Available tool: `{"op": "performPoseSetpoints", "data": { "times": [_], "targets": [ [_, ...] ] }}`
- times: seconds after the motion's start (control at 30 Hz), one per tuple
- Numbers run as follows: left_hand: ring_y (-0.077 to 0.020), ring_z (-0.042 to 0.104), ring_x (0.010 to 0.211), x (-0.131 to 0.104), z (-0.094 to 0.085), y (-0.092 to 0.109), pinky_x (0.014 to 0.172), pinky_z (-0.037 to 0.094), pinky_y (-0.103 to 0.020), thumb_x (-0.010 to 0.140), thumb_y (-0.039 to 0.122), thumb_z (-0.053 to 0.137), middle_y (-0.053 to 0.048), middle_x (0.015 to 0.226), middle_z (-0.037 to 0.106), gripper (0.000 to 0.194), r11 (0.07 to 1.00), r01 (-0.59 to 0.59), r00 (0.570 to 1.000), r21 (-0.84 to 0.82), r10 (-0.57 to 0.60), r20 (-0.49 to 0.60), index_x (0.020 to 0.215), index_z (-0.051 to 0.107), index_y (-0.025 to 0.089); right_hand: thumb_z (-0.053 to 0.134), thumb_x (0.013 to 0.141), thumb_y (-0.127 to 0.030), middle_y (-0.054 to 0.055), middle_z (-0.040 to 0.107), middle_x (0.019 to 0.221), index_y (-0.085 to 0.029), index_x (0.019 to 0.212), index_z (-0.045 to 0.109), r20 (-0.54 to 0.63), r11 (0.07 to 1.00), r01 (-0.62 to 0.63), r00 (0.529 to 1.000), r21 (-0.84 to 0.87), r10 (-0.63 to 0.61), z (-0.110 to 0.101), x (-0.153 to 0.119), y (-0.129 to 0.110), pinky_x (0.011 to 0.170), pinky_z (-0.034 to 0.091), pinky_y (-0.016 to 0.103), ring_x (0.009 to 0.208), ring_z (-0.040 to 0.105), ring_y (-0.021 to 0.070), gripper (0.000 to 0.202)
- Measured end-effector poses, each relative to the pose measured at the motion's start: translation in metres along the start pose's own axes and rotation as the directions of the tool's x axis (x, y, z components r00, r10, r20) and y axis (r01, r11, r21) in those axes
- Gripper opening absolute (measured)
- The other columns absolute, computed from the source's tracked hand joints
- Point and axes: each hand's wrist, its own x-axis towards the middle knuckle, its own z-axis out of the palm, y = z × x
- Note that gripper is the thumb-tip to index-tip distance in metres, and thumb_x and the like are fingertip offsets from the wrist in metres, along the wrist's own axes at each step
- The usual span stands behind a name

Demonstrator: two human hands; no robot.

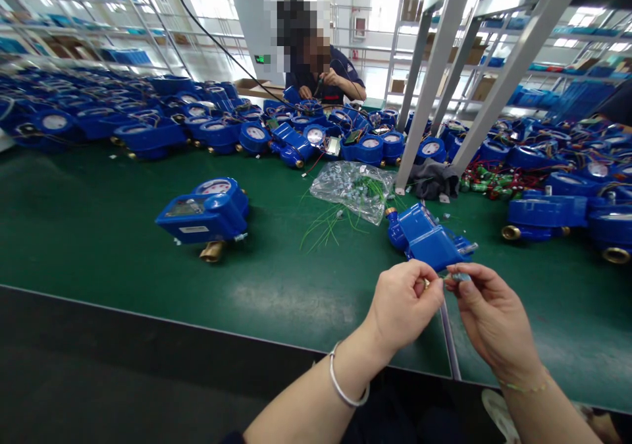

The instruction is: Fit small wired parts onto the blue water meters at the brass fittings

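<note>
My right hand point(496, 319) pinches a small pale-blue plastic seal point(461, 277) between thumb and fingers. Close beside it, my left hand point(407, 305) is closed in a pinch, its fingertips almost meeting the seal; what they grip is too small to make out. Just beyond both hands lies a blue water meter point(429, 240), tilted on its side, with a brass threaded end at its left. A clear plastic bag point(345, 184) of similar small seals lies farther back, with thin green wires point(326, 226) spilling from it.
Another blue water meter point(205, 213) stands at left on the green bench point(123, 253). Many meters crowd the back and right. Grey metal posts point(434, 75) rise near a dark cloth point(434, 179). Across the bench a person point(345, 75) works with both hands.
</note>
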Motion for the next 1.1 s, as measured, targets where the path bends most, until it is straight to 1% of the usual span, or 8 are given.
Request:
{"op": "performPoseSetpoints", "data": {
  "times": [0.13,0.27,0.5,0.67,0.9,1.1],
  "targets": [
    [-0.0070,0.042,0.052,-0.0002,0.0008,-0.0008,0.050,0.033,-0.018,0.079,0.024,0.053,0.005,0.057,0.047,0.011,1.000,-0.006,1.000,0.002,0.006,0.014,0.075,0.058,0.016,0.064,0.079,-0.020,0.002,0.061,0.104,-0.024,0.096,0.064,0.001,1.000,-0.001,1.000,0.004,0.001,0.0005,-0.0004,-0.0005,0.079,0.049,0.023,0.087,0.059,0.0114,0.018],
    [-0.0064,0.041,0.052,-0.0001,0.0009,0.0002,0.050,0.032,-0.018,0.078,0.023,0.053,0.005,0.057,0.047,0.010,1.000,-0.005,1.000,0.012,0.005,-0.002,0.073,0.057,0.016,0.064,0.078,-0.020,0.002,0.060,0.105,-0.023,0.096,0.063,-0.006,1.000,-0.005,1.000,0.003,0.006,-0.0005,0.0001,0.0009,0.081,0.049,0.021,0.087,0.058,0.0102,0.018],
    [-0.0073,0.042,0.053,-0.0013,0.0025,0.0008,0.050,0.034,-0.018,0.078,0.024,0.053,0.004,0.057,0.048,0.010,1.000,0.000,1.000,0.030,0.000,0.007,0.074,0.059,0.016,0.066,0.076,-0.021,0.003,0.061,0.106,-0.024,0.096,0.064,-0.022,0.999,-0.001,1.000,-0.032,0.000,-0.0022,-0.0003,0.0027,0.080,0.050,0.025,0.087,0.059,0.0125,0.020],
    [-0.0079,0.044,0.054,-0.0022,0.0034,-0.0013,0.050,0.034,-0.019,0.079,0.026,0.052,0.004,0.058,0.049,0.012,1.000,0.003,1.000,0.020,-0.003,-0.003,0.075,0.058,0.016,0.067,0.076,-0.021,0.003,0.061,0.106,-0.024,0.096,0.065,-0.028,0.999,0.013,1.000,-0.033,-0.014,-0.0014,-0.0008,0.0017,0.079,0.050,0.025,0.087,0.059,0.0129,0.020],
    [-0.0075,0.043,0.054,-0.0021,0.0039,-0.0007,0.050,0.034,-0.018,0.079,0.025,0.053,0.004,0.058,0.048,0.011,1.000,-0.005,1.000,0.022,0.005,0.003,0.074,0.058,0.017,0.067,0.076,-0.022,0.004,0.061,0.105,-0.024,0.096,0.064,-0.033,0.998,0.019,0.999,-0.052,-0.021,-0.0027,-0.0011,0.0032,0.079,0.051,0.028,0.087,0.059,0.0141,0.020],
    [-0.0072,0.043,0.054,-0.0023,0.0042,-0.0001,0.051,0.033,-0.018,0.078,0.024,0.053,0.004,0.058,0.048,0.010,1.000,-0.004,1.000,0.014,0.004,-0.001,0.073,0.057,0.017,0.066,0.077,-0.021,0.003,0.060,0.106,-0.024,0.096,0.064,-0.025,0.999,0.007,1.000,-0.032,-0.008,-0.0005,-0.0025,0.0011,0.079,0.050,0.024,0.088,0.059,0.0124,0.019]
  ]
}}
